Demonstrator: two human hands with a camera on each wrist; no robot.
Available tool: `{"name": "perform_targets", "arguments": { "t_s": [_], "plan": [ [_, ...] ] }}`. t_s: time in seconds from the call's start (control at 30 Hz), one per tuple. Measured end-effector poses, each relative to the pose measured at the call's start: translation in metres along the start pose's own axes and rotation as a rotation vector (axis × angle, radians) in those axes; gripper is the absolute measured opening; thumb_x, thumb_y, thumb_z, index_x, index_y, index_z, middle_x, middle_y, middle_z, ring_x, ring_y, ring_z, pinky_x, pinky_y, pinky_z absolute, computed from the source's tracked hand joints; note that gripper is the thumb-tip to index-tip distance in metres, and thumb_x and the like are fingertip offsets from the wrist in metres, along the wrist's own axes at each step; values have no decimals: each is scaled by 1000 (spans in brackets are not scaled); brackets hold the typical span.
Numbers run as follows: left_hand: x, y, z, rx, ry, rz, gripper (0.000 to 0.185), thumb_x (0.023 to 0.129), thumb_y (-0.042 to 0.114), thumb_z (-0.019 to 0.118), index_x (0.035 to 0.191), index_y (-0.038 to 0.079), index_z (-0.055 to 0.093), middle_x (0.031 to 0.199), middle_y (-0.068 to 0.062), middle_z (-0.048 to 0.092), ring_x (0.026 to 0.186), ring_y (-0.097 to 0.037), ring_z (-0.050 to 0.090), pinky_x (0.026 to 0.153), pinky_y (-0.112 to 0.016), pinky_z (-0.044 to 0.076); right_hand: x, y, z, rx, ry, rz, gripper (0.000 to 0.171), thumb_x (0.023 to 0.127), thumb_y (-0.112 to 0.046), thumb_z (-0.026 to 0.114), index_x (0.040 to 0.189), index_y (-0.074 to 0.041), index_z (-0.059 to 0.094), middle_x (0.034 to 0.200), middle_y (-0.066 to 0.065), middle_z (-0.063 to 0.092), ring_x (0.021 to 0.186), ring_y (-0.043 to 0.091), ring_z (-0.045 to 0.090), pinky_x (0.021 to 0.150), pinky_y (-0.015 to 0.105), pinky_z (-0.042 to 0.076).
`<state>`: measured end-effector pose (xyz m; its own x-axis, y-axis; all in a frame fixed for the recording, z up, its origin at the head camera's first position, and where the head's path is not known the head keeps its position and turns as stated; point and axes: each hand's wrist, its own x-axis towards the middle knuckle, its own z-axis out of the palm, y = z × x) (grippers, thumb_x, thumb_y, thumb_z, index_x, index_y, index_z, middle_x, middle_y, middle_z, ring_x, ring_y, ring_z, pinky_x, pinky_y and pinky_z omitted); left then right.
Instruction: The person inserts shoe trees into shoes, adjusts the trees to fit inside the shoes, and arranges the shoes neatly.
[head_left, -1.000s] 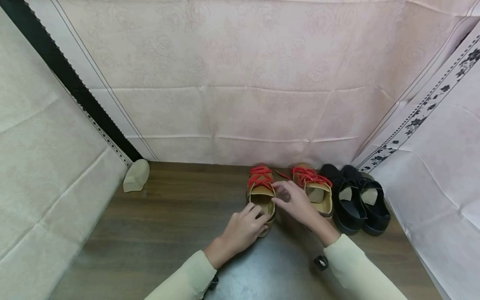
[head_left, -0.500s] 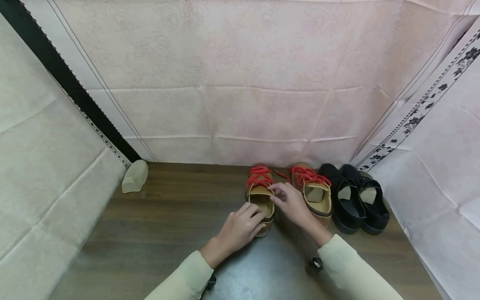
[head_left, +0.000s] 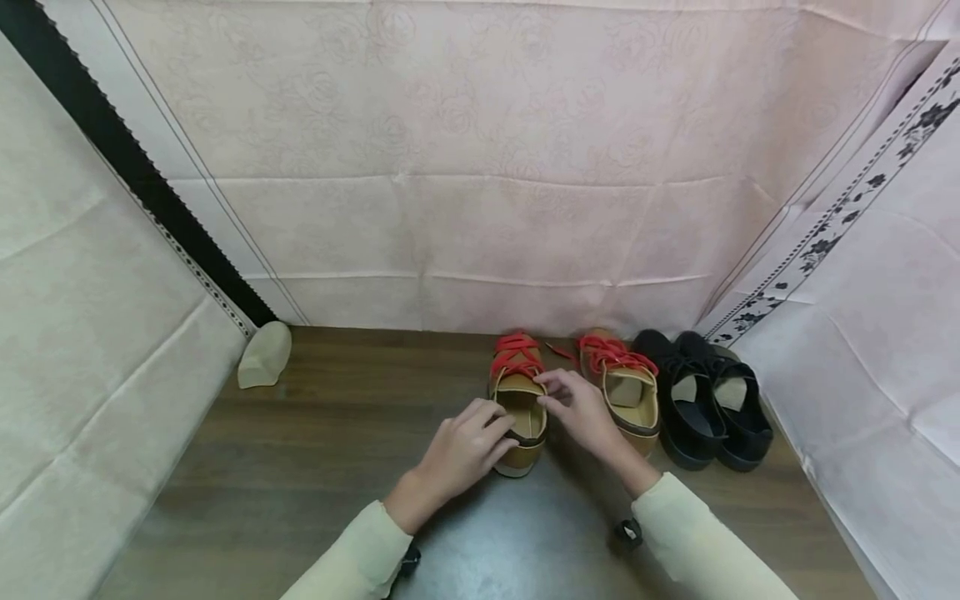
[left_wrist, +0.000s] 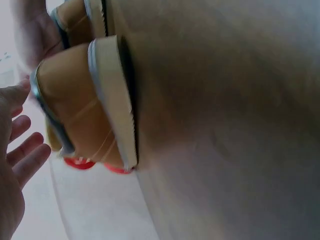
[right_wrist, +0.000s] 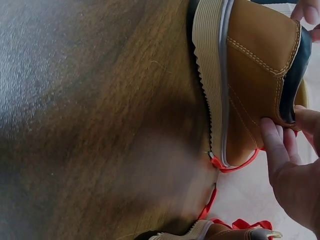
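Note:
A tan shoe with red laces stands on the dark wooden surface, toe toward the back wall. My left hand rests its fingertips on the shoe's heel rim; in the left wrist view the left hand has its fingers spread and fairly straight beside the shoe. My right hand pinches the right side of the collar. The right wrist view shows the right hand with its fingers lying against the shoe. The matching second tan shoe stands just to the right.
A pair of black shoes stands to the right of the tan pair, by the flowered side cloth. A pale shoe insert lies in the back left corner. Pink cloth covers the back wall.
With both hands on it, the left tan shoe has slid slightly left and toward me, away from its pair. The other shoes have not moved.

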<state>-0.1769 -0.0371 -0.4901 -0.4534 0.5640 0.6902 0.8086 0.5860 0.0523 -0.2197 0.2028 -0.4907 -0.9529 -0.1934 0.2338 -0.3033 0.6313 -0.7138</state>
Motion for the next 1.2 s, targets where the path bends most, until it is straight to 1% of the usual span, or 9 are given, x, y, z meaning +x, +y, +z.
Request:
{"name": "perform_targets", "arguments": {
  "t_s": [0.13, 0.3, 0.4, 0.6, 0.77, 0.97, 1.2],
  "plan": [
    [0, -9, -9, 0, 25, -25, 29, 85, 27, 87, 107, 9, 78, 102, -3, 68, 95, -15, 66, 68, -24, 60, -1, 1, 1, 17, 1, 3, 28, 91, -12, 79, 118, -18, 73, 96, 3, 67, 90, 17, 70, 84, 41, 61],
    [-3, -20, -20, 18, 46, -48, 31, 83, 25, 88, 107, 9, 78, 100, -4, 68, 92, -16, 66, 63, -24, 59, -1, 3, 1, 34, 0, 17, 29, 91, -12, 80, 118, -17, 73, 96, 3, 67, 90, 17, 69, 85, 41, 60],
    [-6, -25, -26, 34, 46, -63, 32, 83, 25, 88, 107, 9, 78, 101, -5, 69, 94, -18, 67, 61, -26, 60, -1, 4, 1, 39, -1, 13, 29, 90, -11, 80, 118, -17, 73, 96, 4, 67, 90, 17, 69, 85, 40, 60],
    [-16, -37, -38, 53, 43, -96, 31, 87, 27, 84, 110, 8, 77, 103, -7, 69, 96, -21, 68, 63, -30, 61, -2, 2, 2, 44, -9, 34, 28, 90, -12, 80, 117, -17, 73, 95, 3, 67, 90, 17, 68, 86, 41, 60],
    [-25, -52, -49, 75, 35, -150, 30, 89, 27, 82, 109, 6, 77, 101, -8, 69, 95, -23, 68, 62, -34, 61, -3, 3, 3, 37, -8, 41, 29, 90, -13, 81, 117, -18, 73, 95, 3, 67, 90, 16, 67, 87, 41, 60],
    [-34, -71, -58, 113, 14, -206, 33, 86, 27, 85, 109, 5, 76, 101, -9, 69, 90, -24, 67, 56, -33, 59, -2, 5, 1, 33, 3, 35, 28, 90, -14, 81, 116, -19, 74, 94, 2, 68, 89, 16, 67, 87, 42, 60],
    [-43, -89, -73, 159, 39, -220, 40, 81, 29, 89, 110, 5, 76, 102, -12, 70, 93, -28, 68, 55, -37, 59, 0, 3, 1, 30, 7, 23, 28, 90, -13, 81, 116, -19, 74, 94, 2, 69, 90, 19, 70, 85, 44, 60]
  ]
}}
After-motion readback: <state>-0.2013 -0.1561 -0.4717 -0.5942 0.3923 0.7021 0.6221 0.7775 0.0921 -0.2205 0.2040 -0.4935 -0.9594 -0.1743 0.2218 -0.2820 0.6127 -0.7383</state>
